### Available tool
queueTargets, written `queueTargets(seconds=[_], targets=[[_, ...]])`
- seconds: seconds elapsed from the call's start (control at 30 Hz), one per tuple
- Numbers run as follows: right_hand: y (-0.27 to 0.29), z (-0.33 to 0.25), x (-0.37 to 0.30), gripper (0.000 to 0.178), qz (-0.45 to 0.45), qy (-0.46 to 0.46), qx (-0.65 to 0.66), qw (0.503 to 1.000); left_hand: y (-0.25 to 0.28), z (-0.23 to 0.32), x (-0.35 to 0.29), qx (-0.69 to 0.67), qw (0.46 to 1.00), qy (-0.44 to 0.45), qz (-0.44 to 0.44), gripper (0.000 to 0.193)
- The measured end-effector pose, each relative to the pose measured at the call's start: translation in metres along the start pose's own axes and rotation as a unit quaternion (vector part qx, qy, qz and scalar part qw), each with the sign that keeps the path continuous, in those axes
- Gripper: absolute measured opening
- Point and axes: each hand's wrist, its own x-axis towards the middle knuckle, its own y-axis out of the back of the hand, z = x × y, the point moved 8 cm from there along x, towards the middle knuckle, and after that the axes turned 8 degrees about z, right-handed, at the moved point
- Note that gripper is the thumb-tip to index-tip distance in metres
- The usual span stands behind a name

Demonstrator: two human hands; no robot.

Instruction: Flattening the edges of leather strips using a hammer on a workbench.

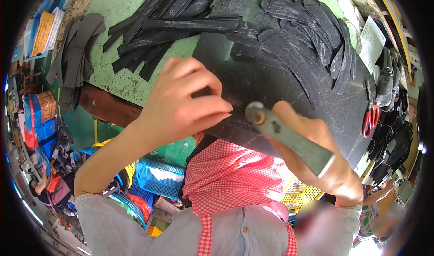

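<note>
My right hand (316, 131) grips a hammer (296, 140) with a flared metal head, held above the near part of a black work mat (257, 82). To its left, my left hand (183, 100) is closed in a pinch, thumb and fingertips together over the mat's front edge. Whatever lies between those fingertips is too small or dark to make out. Beyond the hands, flat black strips lie in a loose pile (174, 32) on the left and another pile (312, 28) on the right. Some long curved strips reach toward the middle of the mat.
The mat lies on a worn green table (124, 86). Dark grey strips (74, 52) hang over its left edge. Red-handled scissors (371, 120) and a paper sheet (372, 43) are at the right. Below stand a blue basket (158, 179) and a yellow basket (300, 195). Other people are nearby.
</note>
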Motion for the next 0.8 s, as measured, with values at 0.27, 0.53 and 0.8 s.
queueTargets(seconds=[0.27, 0.53, 0.8], targets=[[-0.007, -0.002, 0.012, 0.025, -0.027, -0.013, 0.014, 0.999, 0.006, -0.011, -0.006, -0.007, 1.0, 0.019, 0.011, 0.03], [-0.018, -0.007, 0.015, 0.024, -0.014, 0.012, -0.028, 0.999, 0.014, -0.016, -0.016, 0.012, 0.999, 0.025, 0.026, 0.031], [-0.026, -0.016, 0.019, 0.025, 0.002, 0.059, -0.085, 0.995, 0.02, -0.007, -0.025, 0.05, 0.996, 0.04, 0.065, 0.028]])
